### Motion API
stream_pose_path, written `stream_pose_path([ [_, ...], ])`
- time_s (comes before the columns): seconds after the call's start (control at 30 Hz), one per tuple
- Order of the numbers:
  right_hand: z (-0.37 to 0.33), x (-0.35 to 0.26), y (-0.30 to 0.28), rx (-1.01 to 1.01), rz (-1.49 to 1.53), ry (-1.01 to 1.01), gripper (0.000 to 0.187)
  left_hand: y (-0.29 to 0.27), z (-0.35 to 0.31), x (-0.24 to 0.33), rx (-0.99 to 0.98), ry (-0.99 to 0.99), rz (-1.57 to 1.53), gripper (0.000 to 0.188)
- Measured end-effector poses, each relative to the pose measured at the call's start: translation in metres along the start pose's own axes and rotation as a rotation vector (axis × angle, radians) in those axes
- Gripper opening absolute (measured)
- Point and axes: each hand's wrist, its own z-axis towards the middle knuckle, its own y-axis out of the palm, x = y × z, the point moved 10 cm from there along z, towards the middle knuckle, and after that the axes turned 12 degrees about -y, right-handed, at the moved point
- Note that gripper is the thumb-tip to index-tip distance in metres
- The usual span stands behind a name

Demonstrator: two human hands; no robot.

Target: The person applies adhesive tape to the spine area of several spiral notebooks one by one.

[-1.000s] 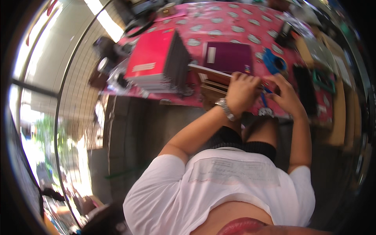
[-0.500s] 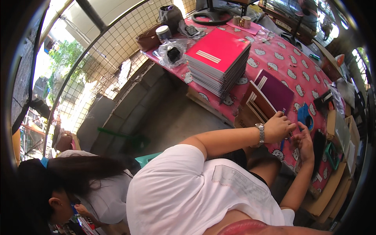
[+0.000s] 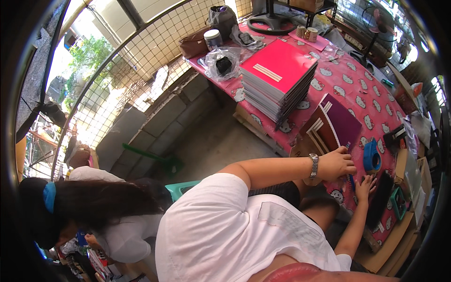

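My left hand (image 3: 337, 164), with a silver watch at its wrist, is over the table's near edge beside the brown notebook. Its fingers are loosely bent and a little apart; nothing shows in them. My right hand (image 3: 365, 188) lies low on the table, fingers spread, just below a blue roll of tape (image 3: 372, 156). Partly covered by my left hand, a blue pen-like stick (image 3: 351, 180) lies between the two hands. A brown notebook (image 3: 321, 128) leans tilted over a purple notebook (image 3: 344, 121). Farther off stands a tall stack of spiral notebooks (image 3: 278, 66) with a red cover on top.
A pink patterned cloth (image 3: 376, 110) covers the table. Clear plastic with a dark item (image 3: 223, 65), a lidded jar (image 3: 213, 38) and mugs (image 3: 310, 34) stand farther back. Cardboard (image 3: 397, 239) and a green tray (image 3: 399, 203) lie at right. Another person (image 3: 127, 235) is at lower left.
My hands were close together, fingertips nearly meeting; now they have parted. The right hand has dropped to the table with fingers spread. The whole view has shifted slightly.
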Motion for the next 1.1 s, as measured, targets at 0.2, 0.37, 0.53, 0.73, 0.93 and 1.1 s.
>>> stream_pose_path([
  [0.2, -0.012, 0.077, -0.002, 0.248, 0.256, -0.177, 0.056, 0.001, 0.016, 0.015, 0.022, 0.168, -0.131, 0.02],
  [0.37, -0.024, -0.011, -0.069, 0.033, 0.421, 0.039, 0.059, -0.006, 0.003, 0.009, -0.05, 0.121, -0.126, 0.016],
  [0.53, -0.016, -0.073, -0.055, -0.033, 1.752, -0.022, 0.061, -0.01, 0.004, 0.0, -0.056, 0.043, -0.207, 0.017],
  [0.73, -0.022, -0.127, -0.096, -0.13, 2.03, -0.26, 0.061, -0.004, 0.007, 0.002, -0.051, 0.044, -0.204, 0.024],
  [0.93, -0.016, -0.14, -0.094, -0.153, 1.955, -0.29, 0.068, -0.01, 0.001, -0.01, 0.044, -0.018, -0.081, 0.034],
  [1.1, -0.037, -0.172, -0.162, -0.221, 1.805, -0.621, 0.068, -0.013, -0.002, -0.027, 0.075, -0.243, 0.139, 0.045],
])
